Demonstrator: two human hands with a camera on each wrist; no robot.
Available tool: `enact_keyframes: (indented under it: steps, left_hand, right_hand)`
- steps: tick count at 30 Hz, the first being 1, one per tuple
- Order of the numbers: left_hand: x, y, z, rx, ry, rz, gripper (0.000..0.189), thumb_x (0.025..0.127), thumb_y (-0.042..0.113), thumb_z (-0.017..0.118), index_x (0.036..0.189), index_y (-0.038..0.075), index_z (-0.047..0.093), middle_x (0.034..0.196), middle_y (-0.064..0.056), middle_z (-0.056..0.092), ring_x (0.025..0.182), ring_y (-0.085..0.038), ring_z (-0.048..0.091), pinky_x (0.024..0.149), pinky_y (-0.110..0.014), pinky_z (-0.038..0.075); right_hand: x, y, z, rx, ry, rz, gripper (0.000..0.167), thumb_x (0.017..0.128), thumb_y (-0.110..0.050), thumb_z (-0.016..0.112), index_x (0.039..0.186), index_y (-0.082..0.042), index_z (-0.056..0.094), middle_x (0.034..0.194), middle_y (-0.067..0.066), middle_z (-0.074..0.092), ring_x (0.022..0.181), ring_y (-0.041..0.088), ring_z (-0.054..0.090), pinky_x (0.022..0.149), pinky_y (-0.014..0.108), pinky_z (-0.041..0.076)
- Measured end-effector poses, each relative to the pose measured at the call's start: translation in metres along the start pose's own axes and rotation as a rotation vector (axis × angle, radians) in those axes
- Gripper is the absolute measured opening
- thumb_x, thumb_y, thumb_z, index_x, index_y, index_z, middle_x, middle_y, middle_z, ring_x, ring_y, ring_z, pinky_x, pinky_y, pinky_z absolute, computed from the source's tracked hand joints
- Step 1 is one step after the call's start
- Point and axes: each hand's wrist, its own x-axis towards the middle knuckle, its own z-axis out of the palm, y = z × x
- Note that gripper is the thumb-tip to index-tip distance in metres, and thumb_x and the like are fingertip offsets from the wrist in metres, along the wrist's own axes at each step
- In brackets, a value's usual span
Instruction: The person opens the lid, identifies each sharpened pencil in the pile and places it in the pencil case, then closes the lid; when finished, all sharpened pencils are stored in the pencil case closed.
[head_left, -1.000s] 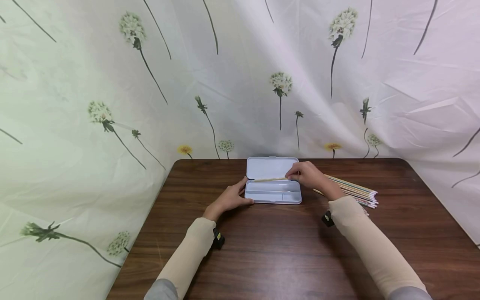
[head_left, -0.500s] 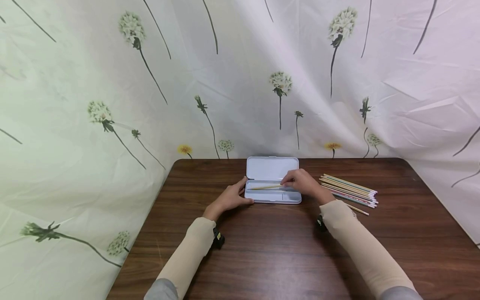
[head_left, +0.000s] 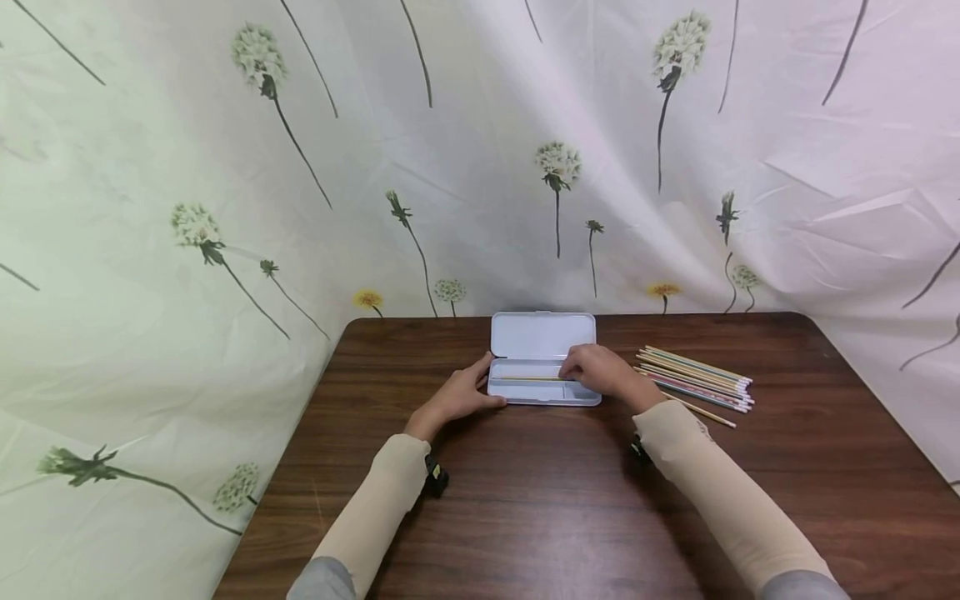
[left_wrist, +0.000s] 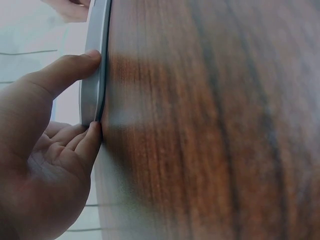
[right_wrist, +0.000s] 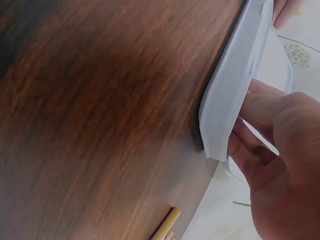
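A white hinged pencil case (head_left: pixel 544 403) lies on the table with its lid (head_left: pixel 536 335) tipped back. My left hand (head_left: pixel 457 400) holds its left end; in the left wrist view the thumb presses the front side (left_wrist: pixel 92 100) and the other fingers reach round the end. Inside the tray lies a yellow pencil (head_left: pixel 527 379), lengthwise along the long divider. Over the right part of the case, my right hand (head_left: pixel 603 371) pinches that pencil by its right end. In the right wrist view those fingers dip behind the case wall (right_wrist: pixel 225 100), hiding their tips.
Several pencils with white ends (head_left: pixel 693 375) lie in a loose bundle right of the case. One pencil (head_left: pixel 701 411) lies apart, nearer the front. Behind the dark wooden table (head_left: pixel 555 500) hangs a flower-printed cloth (head_left: pixel 480 167).
My right hand has moved down and slightly left, carrying the pencil from above the hinge line into the tray, where it now lies flatter. My left hand has stayed on the case.
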Motion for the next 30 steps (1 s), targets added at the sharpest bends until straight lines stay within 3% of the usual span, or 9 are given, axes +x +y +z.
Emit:
enact_keyframes:
  steps: [13, 17, 24, 30]
  left_hand:
    - [-0.002, 0.001, -0.001, 0.015, 0.006, 0.003, 0.099, 0.094, 0.020, 0.084, 0.171, 0.009, 0.023, 0.177, -0.016, 0.022, 0.157, -0.030, 0.041, 0.125, -0.043, 0.045]
    - [-0.001, 0.000, 0.000, 0.021, 0.005, 0.002, 0.100, 0.094, 0.022, 0.085, 0.171, 0.009, 0.023, 0.177, -0.015, 0.021, 0.156, -0.029, 0.042, 0.125, -0.042, 0.044]
    - [-0.002, 0.000, 0.000, 0.016, 0.008, 0.009, 0.101, 0.094, 0.023, 0.085, 0.171, 0.008, 0.022, 0.177, -0.016, 0.021, 0.156, -0.030, 0.042, 0.125, -0.043, 0.045]
    - [-0.001, -0.001, 0.000, 0.015, 0.012, 0.016, 0.100, 0.094, 0.023, 0.085, 0.170, 0.006, 0.023, 0.177, -0.018, 0.021, 0.156, -0.031, 0.042, 0.125, -0.044, 0.045]
  right_hand:
    - [-0.005, 0.004, -0.006, 0.052, 0.045, -0.001, 0.017, 0.098, 0.000, 0.072, 0.102, -0.009, 0.086, 0.106, 0.007, 0.081, 0.102, 0.023, 0.074, 0.093, 0.048, 0.064]
    - [-0.009, 0.007, -0.020, 0.076, 0.078, 0.002, 0.016, 0.097, 0.001, 0.072, 0.103, -0.007, 0.085, 0.107, 0.009, 0.081, 0.101, 0.024, 0.074, 0.091, 0.049, 0.063]
    - [-0.027, 0.013, -0.055, 0.083, 0.141, 0.003, 0.014, 0.097, -0.002, 0.073, 0.105, -0.005, 0.084, 0.105, 0.009, 0.081, 0.087, 0.017, 0.068, 0.077, 0.039, 0.060]
    - [-0.052, 0.022, -0.083, 0.073, 0.173, 0.020, 0.013, 0.099, -0.005, 0.073, 0.105, -0.008, 0.084, 0.104, 0.005, 0.081, 0.091, 0.018, 0.072, 0.080, 0.042, 0.061]
